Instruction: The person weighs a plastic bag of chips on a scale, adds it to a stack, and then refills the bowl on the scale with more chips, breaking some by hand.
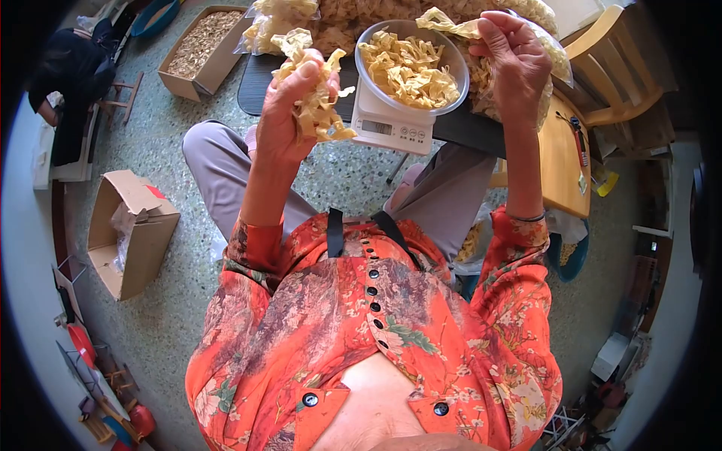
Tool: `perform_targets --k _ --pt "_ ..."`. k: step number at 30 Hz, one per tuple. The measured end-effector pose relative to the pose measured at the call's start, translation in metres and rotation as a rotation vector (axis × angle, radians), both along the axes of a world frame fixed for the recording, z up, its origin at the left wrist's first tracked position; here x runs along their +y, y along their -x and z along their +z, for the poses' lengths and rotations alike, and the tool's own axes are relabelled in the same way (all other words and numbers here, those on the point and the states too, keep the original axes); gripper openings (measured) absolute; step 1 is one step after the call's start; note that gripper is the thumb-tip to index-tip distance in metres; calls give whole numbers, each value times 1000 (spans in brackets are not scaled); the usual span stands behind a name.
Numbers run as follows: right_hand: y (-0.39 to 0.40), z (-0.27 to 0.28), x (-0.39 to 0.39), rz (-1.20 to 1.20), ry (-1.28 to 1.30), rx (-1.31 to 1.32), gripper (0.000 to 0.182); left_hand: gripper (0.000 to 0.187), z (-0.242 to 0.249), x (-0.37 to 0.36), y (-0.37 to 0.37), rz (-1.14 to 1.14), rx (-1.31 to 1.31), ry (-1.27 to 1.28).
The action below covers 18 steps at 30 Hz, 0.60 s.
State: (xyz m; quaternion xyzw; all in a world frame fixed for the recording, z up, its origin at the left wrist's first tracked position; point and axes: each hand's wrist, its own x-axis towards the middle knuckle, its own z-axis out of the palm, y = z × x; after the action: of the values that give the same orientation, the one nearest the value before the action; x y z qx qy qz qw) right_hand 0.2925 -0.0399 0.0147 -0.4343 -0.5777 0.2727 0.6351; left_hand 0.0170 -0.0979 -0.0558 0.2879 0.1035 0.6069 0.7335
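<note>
My left hand (289,109) is closed around a bunch of curled, pale-yellow dried strips (320,113), raised left of the scale. Between thumb and fingertips, my right hand (517,60) pinches one dried strip (447,24) above the bowl's far right rim. The clear plastic bowl (364,74) holds many similar strips (406,69) and rests on a white digital kitchen scale (391,134). I cannot read the scale's display. Bags of dried strips (338,37) are heaped behind the bowl.
The scale stands on a dark table (256,83). A wooden chair (613,60) is at the right, a carton of dried pieces (203,45) at the back left. An opened cardboard box (135,233) sits on the floor. Another person (71,83) is at the far left.
</note>
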Motion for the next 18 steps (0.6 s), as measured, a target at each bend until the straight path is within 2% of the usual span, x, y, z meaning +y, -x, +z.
perform_targets --k 3,5,7,8,9,11,12,15,18 --pt "17 26 -27 8 37 17 7 27 6 2 -12 44 136 15" --pt "29 29 -35 39 17 42 8 30 13 1 -22 120 292 36" --pt "47 32 -46 111 3 99 7 30 11 7 -15 -78 316 -50" --pt "53 25 -44 189 -7 163 10 31 10 11 -20 -69 314 -78" --pt "56 20 -44 180 7 170 10 33 4 8 -28 -48 84 110" --pt "66 23 -46 258 -93 6 13 39 20 5 -35 -73 24 38" --pt "67 29 -54 192 -3 -108 13 39 22 4 -37 -74 27 41" --pt "64 19 -50 290 -74 -76 12 42 19 6 -35 -39 24 10" --pt "68 14 -49 318 -165 -124 12 44 10 12 -34 -106 -33 -23"
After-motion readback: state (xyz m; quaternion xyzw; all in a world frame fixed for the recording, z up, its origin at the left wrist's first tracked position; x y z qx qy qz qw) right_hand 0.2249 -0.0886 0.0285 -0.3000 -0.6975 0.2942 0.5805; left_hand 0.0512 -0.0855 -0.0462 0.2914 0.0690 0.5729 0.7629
